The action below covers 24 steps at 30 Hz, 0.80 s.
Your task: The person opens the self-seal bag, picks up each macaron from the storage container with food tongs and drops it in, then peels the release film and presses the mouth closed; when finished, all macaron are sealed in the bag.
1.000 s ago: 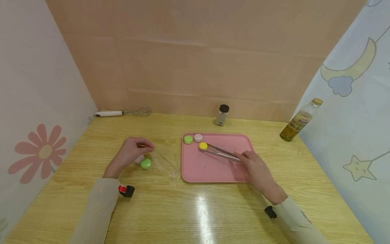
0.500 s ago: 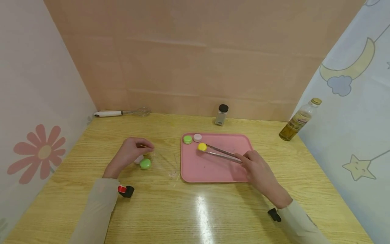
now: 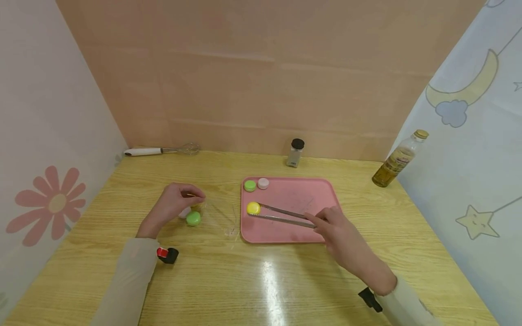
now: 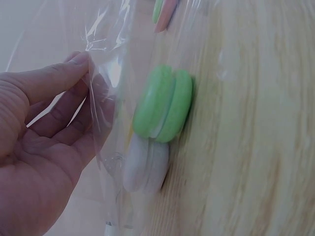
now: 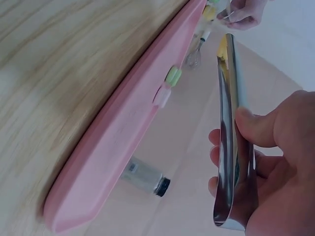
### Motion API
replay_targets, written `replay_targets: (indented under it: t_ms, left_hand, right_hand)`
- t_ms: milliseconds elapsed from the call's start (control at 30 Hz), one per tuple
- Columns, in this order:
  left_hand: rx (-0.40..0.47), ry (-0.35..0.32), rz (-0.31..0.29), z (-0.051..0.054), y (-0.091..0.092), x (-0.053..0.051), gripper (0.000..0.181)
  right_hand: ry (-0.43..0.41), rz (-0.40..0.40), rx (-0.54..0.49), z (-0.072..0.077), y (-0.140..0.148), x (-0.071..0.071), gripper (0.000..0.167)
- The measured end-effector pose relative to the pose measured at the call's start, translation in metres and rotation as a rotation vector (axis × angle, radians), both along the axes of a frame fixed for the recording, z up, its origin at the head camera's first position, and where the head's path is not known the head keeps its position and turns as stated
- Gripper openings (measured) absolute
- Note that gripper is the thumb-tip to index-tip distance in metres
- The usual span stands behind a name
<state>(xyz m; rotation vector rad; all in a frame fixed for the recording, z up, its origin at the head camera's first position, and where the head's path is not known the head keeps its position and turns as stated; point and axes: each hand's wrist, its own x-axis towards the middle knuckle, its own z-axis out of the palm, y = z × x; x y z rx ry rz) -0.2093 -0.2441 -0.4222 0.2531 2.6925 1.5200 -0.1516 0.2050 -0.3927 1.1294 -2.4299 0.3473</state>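
My left hand pinches the edge of a clear plastic bag. A green macaron and a pale macaron lie in or behind the film; yellow shows partly under the hand in the head view. With my right hand I grip metal tongs, their tips closed on a yellow macaron over the left part of the pink tray. In the right wrist view the tongs hold it raised off the tray. Another green macaron and a pale pink one sit in the tray's back left corner.
A whisk lies at the table's back left. Behind the tray stands a small jar with a black lid. An oil bottle is at the back right, by the wall.
The tongs with the yellow macaron have moved left and toward the near side, away from the two macarons on the tray. My left hand has stayed at the bag.
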Motion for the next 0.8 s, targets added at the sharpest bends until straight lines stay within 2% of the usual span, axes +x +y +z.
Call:
replay_targets:
  t_ms: [233, 433, 633, 800]
  left_hand:
    - [0.001, 0.004, -0.001, 0.0, 0.0, 0.0, 0.02]
    - [-0.01, 0.01, 0.005, -0.002, -0.001, 0.001, 0.019]
    - [-0.017, 0.01, 0.017, -0.002, -0.002, 0.001, 0.018]
    - [-0.013, 0.014, 0.011, 0.0, -0.002, -0.001, 0.019]
  right_hand:
    - [0.022, 0.056, 0.015, -0.004, -0.019, 0.009, 0.064]
    - [0.046, 0.083, 0.029, -0.013, -0.042, 0.006, 0.067]
    - [0.033, 0.043, 0.078, -0.015, -0.063, -0.001, 0.067]
    - [0.037, 0.003, 0.109, -0.015, -0.069, -0.004, 0.068]
